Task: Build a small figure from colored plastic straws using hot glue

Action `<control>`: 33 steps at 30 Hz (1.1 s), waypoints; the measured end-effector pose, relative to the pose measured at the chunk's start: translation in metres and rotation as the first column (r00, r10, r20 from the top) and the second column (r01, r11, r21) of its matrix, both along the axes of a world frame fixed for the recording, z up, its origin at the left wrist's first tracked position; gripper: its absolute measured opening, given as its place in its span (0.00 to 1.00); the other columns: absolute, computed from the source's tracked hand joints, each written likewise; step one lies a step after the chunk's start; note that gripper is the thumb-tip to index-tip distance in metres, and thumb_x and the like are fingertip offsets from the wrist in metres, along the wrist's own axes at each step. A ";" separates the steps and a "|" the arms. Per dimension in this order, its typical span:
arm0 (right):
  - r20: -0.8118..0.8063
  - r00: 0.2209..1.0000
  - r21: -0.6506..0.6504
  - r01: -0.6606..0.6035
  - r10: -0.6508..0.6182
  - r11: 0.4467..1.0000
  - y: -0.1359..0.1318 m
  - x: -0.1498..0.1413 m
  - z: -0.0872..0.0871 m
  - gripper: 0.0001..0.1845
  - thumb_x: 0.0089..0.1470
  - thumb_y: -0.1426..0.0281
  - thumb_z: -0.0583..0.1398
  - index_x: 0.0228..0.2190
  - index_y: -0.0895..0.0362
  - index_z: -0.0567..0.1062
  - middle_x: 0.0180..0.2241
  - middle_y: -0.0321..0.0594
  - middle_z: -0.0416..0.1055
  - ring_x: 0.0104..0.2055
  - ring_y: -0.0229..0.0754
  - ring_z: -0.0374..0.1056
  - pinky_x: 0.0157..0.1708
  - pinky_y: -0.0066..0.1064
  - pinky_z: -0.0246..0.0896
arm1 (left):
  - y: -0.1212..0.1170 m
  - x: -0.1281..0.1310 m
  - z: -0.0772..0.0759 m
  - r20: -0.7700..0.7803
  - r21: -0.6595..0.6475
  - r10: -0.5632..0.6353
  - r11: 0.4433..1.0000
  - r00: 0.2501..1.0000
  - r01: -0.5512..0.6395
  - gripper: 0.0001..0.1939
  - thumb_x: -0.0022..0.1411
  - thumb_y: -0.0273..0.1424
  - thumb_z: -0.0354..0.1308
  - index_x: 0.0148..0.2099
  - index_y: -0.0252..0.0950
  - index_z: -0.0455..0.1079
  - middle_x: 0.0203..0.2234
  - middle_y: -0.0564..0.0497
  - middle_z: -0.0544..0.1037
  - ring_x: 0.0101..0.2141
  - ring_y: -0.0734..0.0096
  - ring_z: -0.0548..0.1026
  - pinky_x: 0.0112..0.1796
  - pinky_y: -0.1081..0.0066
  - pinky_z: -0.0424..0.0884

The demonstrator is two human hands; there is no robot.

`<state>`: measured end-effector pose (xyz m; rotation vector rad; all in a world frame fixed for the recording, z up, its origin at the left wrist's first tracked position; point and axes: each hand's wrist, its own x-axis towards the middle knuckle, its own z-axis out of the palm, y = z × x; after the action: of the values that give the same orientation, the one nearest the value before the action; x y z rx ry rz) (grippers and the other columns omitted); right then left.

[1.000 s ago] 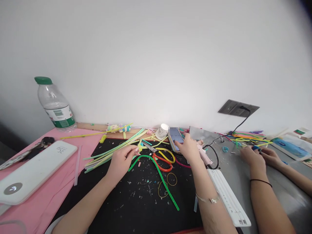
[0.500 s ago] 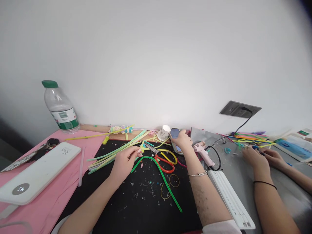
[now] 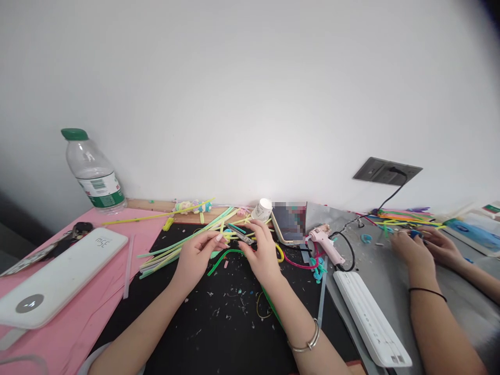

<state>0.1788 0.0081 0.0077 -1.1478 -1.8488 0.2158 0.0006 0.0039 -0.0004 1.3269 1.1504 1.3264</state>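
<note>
My left hand (image 3: 196, 256) is closed in a pinch at the yellow pipe cleaner piece (image 3: 222, 227), partly hidden by the fingertips. To its right, my right hand (image 3: 262, 253) hovers with thumb and fingers apart, over the scissors (image 3: 245, 238). The scissors' blades show between thumb and fingers, while most of the handles are covered. A green pipe cleaner (image 3: 226, 255) curves beneath both hands and passes under my right wrist. Beside my left hand lies a bundle of pale green and yellow pipe cleaners (image 3: 172, 253).
A paper cup (image 3: 261, 209) and a phone (image 3: 288, 224) stand by the wall. Right of them are a pink glue gun (image 3: 327, 245) and a white power strip (image 3: 371, 317). Another person's hands (image 3: 414, 255) work at far right. A power bank (image 3: 66, 276) and water bottle (image 3: 97, 179) are left.
My right hand has left the phone and come left and nearer, beside my left hand. The phone now shows a dark screen. My left hand stays almost in place.
</note>
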 end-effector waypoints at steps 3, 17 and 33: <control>-0.014 0.998 -0.027 -0.069 0.069 0.997 0.000 0.000 -0.005 0.20 0.53 0.70 0.62 0.49 0.55 0.68 0.51 0.48 0.66 0.55 0.48 0.63 0.55 0.42 0.60 | 0.001 0.000 0.000 0.061 -0.051 -0.022 0.998 0.998 0.025 0.15 0.56 0.42 0.59 0.36 0.34 0.73 0.29 0.48 0.80 0.32 0.64 0.79 0.39 0.64 0.76; 0.192 0.950 -0.111 -0.226 0.244 0.968 0.000 0.009 0.004 0.32 0.54 0.74 0.61 0.58 0.47 0.61 0.57 0.44 0.59 0.60 0.49 0.56 0.58 0.43 0.57 | 0.006 -0.005 -0.003 -0.274 -0.015 -0.249 0.967 0.929 0.254 0.13 0.61 0.40 0.54 0.34 0.37 0.74 0.29 0.50 0.78 0.31 0.67 0.76 0.36 0.67 0.74; 0.128 0.970 0.051 -0.212 0.205 0.976 0.007 0.008 -0.007 0.16 0.55 0.70 0.61 0.47 0.53 0.73 0.48 0.47 0.70 0.53 0.47 0.66 0.52 0.41 0.64 | 0.005 -0.002 -0.001 -0.111 -0.086 -0.196 0.978 0.974 0.187 0.16 0.57 0.43 0.57 0.36 0.34 0.73 0.29 0.47 0.79 0.32 0.63 0.79 0.37 0.63 0.77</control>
<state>0.1866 0.0152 0.0010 -0.9396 -2.0713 0.2077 -0.0013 0.0092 -0.0014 1.4390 1.1102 1.0667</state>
